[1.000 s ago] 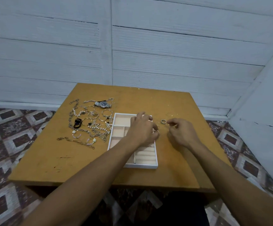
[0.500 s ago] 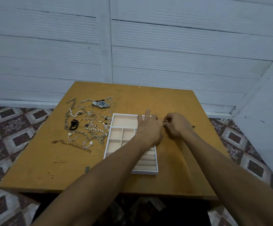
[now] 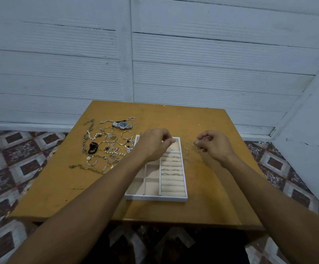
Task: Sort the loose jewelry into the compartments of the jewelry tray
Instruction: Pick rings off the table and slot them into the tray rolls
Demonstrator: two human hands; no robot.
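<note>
Jewelry (image 3: 107, 145) lies heaped at the tray's nine o'clock, watch (image 3: 122, 125) at the far edge. Left hand (image 3: 154, 145) over the jewelry tray (image 3: 155, 197) pinches a small ring (image 3: 173, 141). At three o'clock, loose rings (image 3: 186, 152) dot the table (image 3: 59, 187); right hand (image 3: 214, 144) pinches thin rings.
</note>
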